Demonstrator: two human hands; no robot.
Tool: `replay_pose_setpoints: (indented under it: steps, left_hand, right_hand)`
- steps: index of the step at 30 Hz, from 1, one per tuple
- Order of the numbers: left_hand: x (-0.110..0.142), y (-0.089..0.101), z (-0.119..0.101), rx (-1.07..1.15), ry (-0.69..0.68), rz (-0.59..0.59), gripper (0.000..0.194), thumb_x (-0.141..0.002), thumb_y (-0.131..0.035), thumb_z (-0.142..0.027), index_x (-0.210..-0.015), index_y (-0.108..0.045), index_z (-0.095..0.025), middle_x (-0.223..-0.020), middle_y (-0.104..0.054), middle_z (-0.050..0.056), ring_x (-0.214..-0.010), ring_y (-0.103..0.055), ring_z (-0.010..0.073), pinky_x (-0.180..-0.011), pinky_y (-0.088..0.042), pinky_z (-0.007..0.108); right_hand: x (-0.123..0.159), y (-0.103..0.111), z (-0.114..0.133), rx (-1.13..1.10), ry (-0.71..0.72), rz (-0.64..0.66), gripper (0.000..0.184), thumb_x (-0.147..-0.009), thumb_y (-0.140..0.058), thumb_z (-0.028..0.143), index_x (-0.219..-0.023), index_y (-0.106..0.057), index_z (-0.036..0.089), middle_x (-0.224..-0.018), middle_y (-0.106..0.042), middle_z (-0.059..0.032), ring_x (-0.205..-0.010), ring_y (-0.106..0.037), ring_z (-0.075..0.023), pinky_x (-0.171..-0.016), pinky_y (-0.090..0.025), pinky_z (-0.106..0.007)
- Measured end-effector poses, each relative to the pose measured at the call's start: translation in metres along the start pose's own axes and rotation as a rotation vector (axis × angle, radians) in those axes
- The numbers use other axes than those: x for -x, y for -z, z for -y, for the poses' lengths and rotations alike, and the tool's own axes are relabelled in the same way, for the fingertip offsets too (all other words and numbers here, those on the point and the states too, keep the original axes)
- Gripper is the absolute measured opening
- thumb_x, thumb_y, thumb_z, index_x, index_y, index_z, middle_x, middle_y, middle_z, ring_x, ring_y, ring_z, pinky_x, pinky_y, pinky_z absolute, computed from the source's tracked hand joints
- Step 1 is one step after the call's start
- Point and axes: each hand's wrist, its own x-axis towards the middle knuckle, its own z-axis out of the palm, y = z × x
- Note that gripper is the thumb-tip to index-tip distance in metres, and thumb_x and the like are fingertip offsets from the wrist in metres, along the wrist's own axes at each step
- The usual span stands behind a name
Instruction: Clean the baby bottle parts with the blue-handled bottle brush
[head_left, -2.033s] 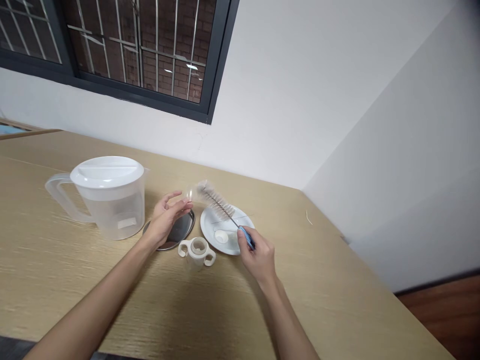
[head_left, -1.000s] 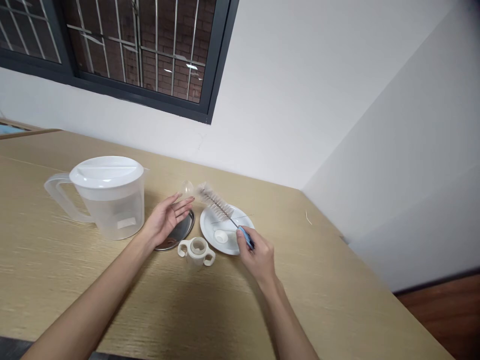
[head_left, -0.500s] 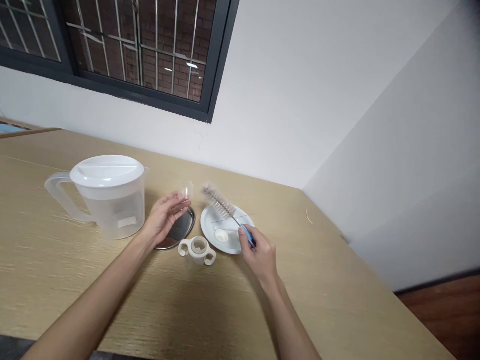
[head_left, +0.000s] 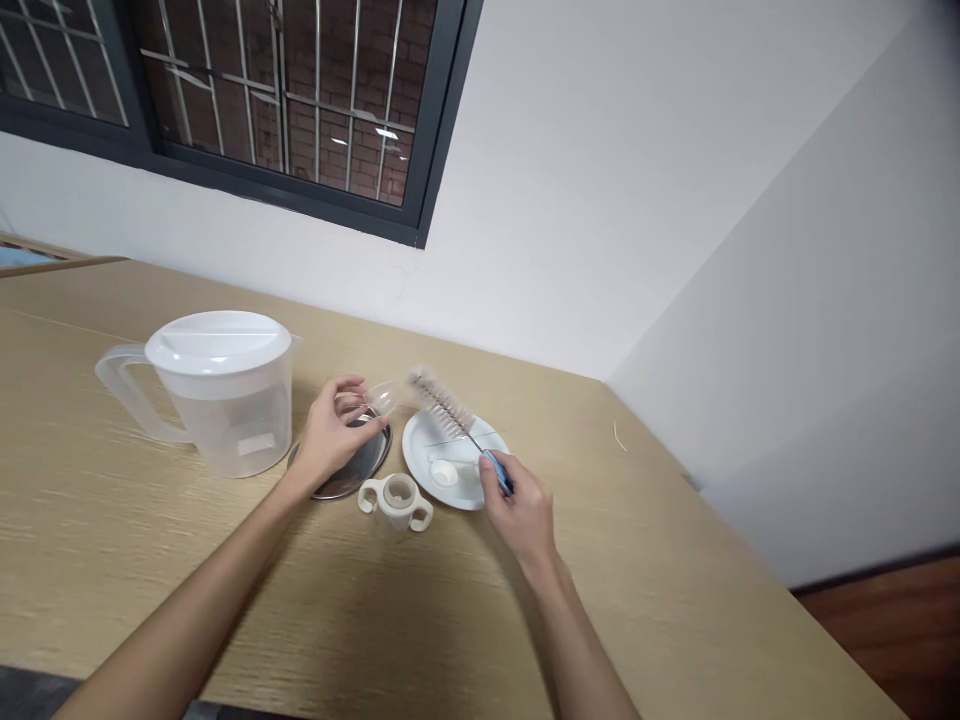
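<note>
My left hand (head_left: 337, 428) pinches a small clear dome-shaped piece (head_left: 384, 398), possibly a bottle cover, above a dark metal tray (head_left: 352, 475). The open side of the clear piece cannot be made out for certain. In my right hand (head_left: 519, 500) is a bottle brush (head_left: 448, 405), gripped by its blue handle. Its white bristles point up and left, close to the clear piece. Below the brush lies a white plate (head_left: 422, 470) with a small white ring-like part (head_left: 444, 472) on it. Nearer to me stands a baby bottle (head_left: 397, 505) with two cream handles and no lid on.
A large translucent pitcher (head_left: 236, 420) with a white lid stands to the left of my left hand. A thin pale strip (head_left: 619, 436) lies on the wooden table (head_left: 660, 560) at the right. Behind the table are a white wall and a barred window (head_left: 300, 100).
My left hand has turned, so the clear piece now tilts toward the brush instead of standing up. My right hand and the brush have barely moved.
</note>
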Motion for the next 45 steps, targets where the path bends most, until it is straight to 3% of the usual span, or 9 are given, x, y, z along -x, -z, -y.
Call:
replay_pose_setpoints:
  steps: [5,11,19,24,31,38,45]
  left_hand:
    - [0.007,0.000,-0.002,-0.298,-0.200,0.066,0.058,-0.068,-0.079,-0.028,-0.120,-0.053,-0.023,-0.116,-0.064,0.008,-0.106,-0.064,0.0234,-0.098,-0.051,0.040]
    - [0.011,-0.001,-0.004,-0.374,-0.263,0.066,0.054,-0.075,-0.074,-0.031,-0.123,-0.051,-0.022,-0.120,-0.064,0.009,-0.109,-0.064,0.0233,-0.099,-0.049,0.039]
    - [0.008,0.003,0.002,-0.570,-0.405,0.090,0.046,-0.081,-0.065,-0.026,-0.123,-0.049,-0.022,-0.122,-0.062,0.007,-0.113,-0.061,0.0229,-0.100,-0.049,0.041]
    - [0.009,0.003,0.001,-0.594,-0.423,0.086,0.045,-0.081,-0.064,-0.026,-0.124,-0.049,-0.022,-0.121,-0.063,0.007,-0.113,-0.061,0.0230,-0.100,-0.050,0.041]
    - [0.010,0.002,-0.002,-0.577,-0.379,0.060,0.045,-0.081,-0.067,-0.033,-0.121,-0.051,-0.023,-0.119,-0.065,0.006,-0.108,-0.064,0.0230,-0.096,-0.052,0.040]
    - [0.008,0.002,-0.003,-0.496,-0.337,0.041,0.045,-0.079,-0.070,-0.036,-0.119,-0.052,-0.023,-0.115,-0.067,0.007,-0.105,-0.067,0.0233,-0.095,-0.054,0.041]
    - [0.008,0.004,-0.001,-0.481,-0.339,0.112,0.046,-0.074,-0.073,-0.032,-0.115,-0.054,-0.023,-0.114,-0.067,0.006,-0.104,-0.068,0.0239,-0.095,-0.054,0.041]
  right_hand:
    - [0.001,0.003,0.002,-0.041,0.014,-0.021,0.021,-0.093,-0.054,0.030,-0.098,-0.068,0.014,-0.062,-0.062,0.0003,-0.048,-0.049,-0.0093,-0.051,-0.039,-0.022]
    - [0.002,0.000,0.001,-0.013,0.015,0.060,0.022,-0.094,-0.054,0.031,-0.097,-0.069,0.015,-0.069,-0.066,-0.0009,-0.051,-0.053,-0.0092,-0.054,-0.040,-0.021]
    - [0.001,0.001,0.001,-0.008,-0.015,-0.011,0.023,-0.094,-0.054,0.032,-0.096,-0.069,0.014,-0.058,-0.058,0.0019,-0.048,-0.048,-0.0090,-0.052,-0.038,-0.021]
    - [0.002,-0.001,0.002,-0.035,0.018,0.060,0.022,-0.093,-0.055,0.030,-0.098,-0.069,0.015,-0.063,-0.061,0.0013,-0.049,-0.049,-0.0083,-0.052,-0.038,-0.021]
    - [0.000,0.002,-0.001,-0.018,-0.007,-0.036,0.021,-0.093,-0.055,0.030,-0.095,-0.069,0.013,-0.058,-0.057,0.0023,-0.047,-0.047,-0.0085,-0.051,-0.038,-0.021]
    - [0.000,0.000,0.000,-0.016,0.030,0.015,0.023,-0.093,-0.054,0.031,-0.095,-0.069,0.014,-0.057,-0.057,0.0021,-0.047,-0.048,-0.0086,-0.051,-0.037,-0.021]
    - [0.000,0.002,0.001,-0.023,0.007,-0.043,0.022,-0.093,-0.055,0.031,-0.095,-0.069,0.014,-0.059,-0.058,0.0015,-0.048,-0.049,-0.0090,-0.052,-0.039,-0.021]
